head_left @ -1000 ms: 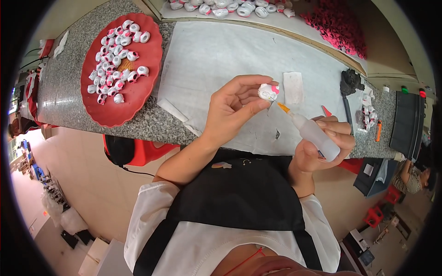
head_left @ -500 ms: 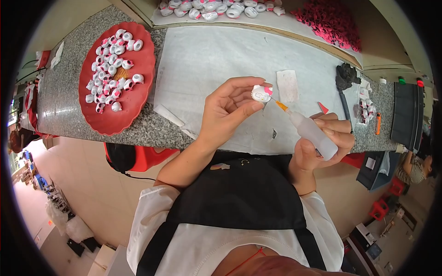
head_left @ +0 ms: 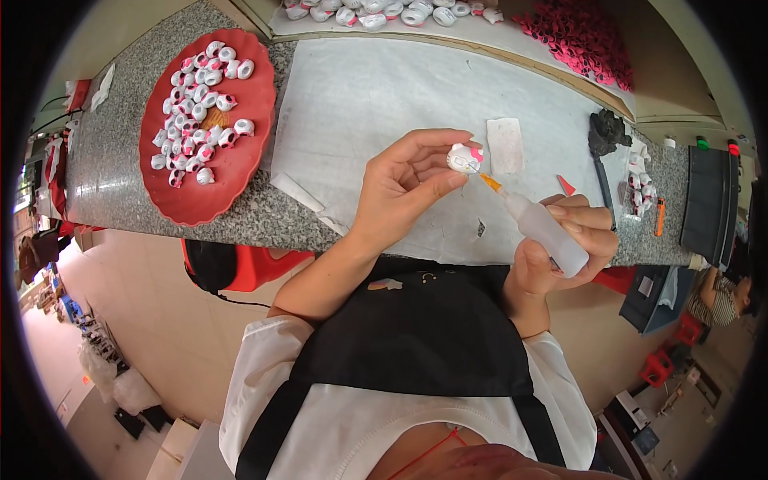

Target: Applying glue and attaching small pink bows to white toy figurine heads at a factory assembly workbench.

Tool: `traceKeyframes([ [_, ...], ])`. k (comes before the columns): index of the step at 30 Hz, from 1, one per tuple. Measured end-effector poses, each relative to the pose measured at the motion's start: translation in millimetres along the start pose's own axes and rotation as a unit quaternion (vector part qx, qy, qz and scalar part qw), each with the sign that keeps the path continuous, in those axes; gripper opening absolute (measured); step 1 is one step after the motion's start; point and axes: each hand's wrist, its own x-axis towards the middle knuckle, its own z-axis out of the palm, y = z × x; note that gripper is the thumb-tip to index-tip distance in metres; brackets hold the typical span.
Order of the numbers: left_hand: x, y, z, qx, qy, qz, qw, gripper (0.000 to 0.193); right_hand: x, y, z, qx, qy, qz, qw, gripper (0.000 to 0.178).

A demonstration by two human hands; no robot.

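Between the thumb and fingers of my left hand is a small white cat-head figure with a pink bow and thin dark lines on its face. My right hand is wrapped round a translucent white squeeze bottle, tilted with its orange needle tip toward the figure. The fine needle end meets or nearly meets the figure's lower right side; I cannot tell which. Both hands are above a white paper sheet on the worktop.
To the left, a red scalloped tray holds several similar white heads. More white pieces and a heap of pink bows lie on the back shelf. At right are a crumpled black thing, an orange pen-like stick and a black box.
My left hand has shifted slightly right with the figure, which is turned a little. The needle end is still close to it. The whole view has shifted slightly.
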Motion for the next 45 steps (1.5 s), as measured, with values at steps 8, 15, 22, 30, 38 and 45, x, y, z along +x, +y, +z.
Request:
traceKeyframes([
  [8, -1.5, -6.5, -1.2, 0.087, 0.007, 0.064, 0.994, 0.029, -1.8, 0.7, 0.1, -0.008, -0.007, -0.005, 1.0, 0.043],
  [15, -0.7, -5.8, -1.6, 0.204, -0.007, 0.109, 0.973, 0.031, -1.3, -0.4, -0.6, 0.003, -0.024, 0.009, 1.0, 0.043],
  [22, 0.2, -8.4, -1.9, 0.188, 0.029, 0.117, 0.975, 0.029, -0.4, 2.0, -1.7, 0.007, -0.025, 0.007, 1.0, 0.043],
  [30, -0.1, -0.9, -1.0, 0.012, 0.028, 0.032, 0.999, 0.031, 7.6, 6.2, -11.7, 0.006, 0.026, 0.009, 1.0, 0.038],
  [38, -1.6, 1.1, -8.1, -0.043, 0.07, 0.061, 0.995, 0.029, 69.1, 54.8, -36.2, 0.009, -0.129, 0.369, 0.92, 0.021],
  [45, 1.5, 2.4, -6.0, -0.048, 0.075, 0.053, 0.995, 0.03, 119.7, 162.2, -21.2, -0.307, -0.133, 0.196, 0.922, 0.03],
])
